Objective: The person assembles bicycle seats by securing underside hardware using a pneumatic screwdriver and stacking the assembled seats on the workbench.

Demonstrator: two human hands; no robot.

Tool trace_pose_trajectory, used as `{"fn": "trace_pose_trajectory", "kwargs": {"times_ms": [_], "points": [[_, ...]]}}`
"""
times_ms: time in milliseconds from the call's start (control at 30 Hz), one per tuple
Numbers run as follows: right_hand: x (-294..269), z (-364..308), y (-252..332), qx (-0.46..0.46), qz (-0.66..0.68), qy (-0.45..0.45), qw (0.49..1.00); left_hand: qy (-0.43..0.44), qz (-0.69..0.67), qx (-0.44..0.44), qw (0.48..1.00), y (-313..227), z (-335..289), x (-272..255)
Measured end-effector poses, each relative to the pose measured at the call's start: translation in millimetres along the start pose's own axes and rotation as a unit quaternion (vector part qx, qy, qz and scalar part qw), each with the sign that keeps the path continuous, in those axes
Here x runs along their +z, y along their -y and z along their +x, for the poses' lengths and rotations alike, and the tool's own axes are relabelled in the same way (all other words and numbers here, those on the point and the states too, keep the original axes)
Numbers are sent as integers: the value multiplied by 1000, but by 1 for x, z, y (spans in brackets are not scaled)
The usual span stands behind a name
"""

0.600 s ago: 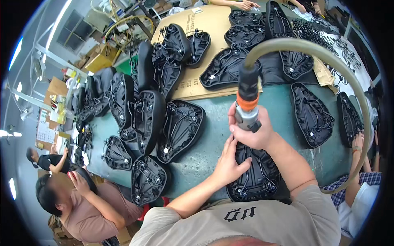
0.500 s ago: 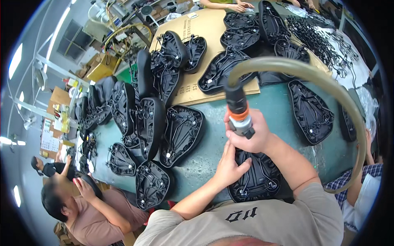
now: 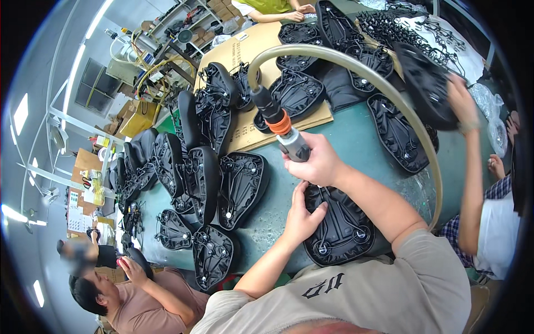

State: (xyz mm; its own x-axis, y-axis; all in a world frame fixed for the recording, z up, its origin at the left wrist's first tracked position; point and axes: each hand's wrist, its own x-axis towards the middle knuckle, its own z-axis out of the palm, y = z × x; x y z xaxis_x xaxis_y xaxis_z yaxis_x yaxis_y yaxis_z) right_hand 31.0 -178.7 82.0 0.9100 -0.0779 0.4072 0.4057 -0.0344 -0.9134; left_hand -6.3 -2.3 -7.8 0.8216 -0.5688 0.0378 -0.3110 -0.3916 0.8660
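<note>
An upturned black bicycle saddle (image 3: 344, 225), its wire rails showing, lies on the table in front of me. Its left edge is held by my left hand (image 3: 302, 221), closed with the thumb over the rim. Above the saddle's narrow end, my right hand (image 3: 321, 160) is wrapped round a pneumatic screwdriver (image 3: 281, 122) with an orange collar. A beige air hose (image 3: 361, 62) arches from the screwdriver's top toward the right. The screwdriver's lower end and the saddle's nose are partly hidden behind my hands.
Several upturned saddles (image 3: 245, 186) crowd the green table (image 3: 278, 214) at left; more sit on cardboard (image 3: 261, 142) at the back. Black wire rails (image 3: 389, 28) are heaped far right. At right, a co-worker's hand (image 3: 464, 106) holds up another saddle (image 3: 425, 83). Another person sits at left.
My right hand and the screwdriver have moved up and left, away from the saddle's nose. My left hand stays at the saddle. The co-worker at right has lifted a saddle off the table.
</note>
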Motion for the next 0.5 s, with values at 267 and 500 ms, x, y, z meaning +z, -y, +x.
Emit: {"fn": "trace_pose_trajectory", "kwargs": {"times_ms": [267, 500], "points": [[-21, -23, 32, -62, 110, -32, 991, 244, 103, -53, 963, -31, 31, -56], [-63, -83, 34, -78, 25, -123, 989, -37, 319, -103, 942, -135, 264, -210]]}}
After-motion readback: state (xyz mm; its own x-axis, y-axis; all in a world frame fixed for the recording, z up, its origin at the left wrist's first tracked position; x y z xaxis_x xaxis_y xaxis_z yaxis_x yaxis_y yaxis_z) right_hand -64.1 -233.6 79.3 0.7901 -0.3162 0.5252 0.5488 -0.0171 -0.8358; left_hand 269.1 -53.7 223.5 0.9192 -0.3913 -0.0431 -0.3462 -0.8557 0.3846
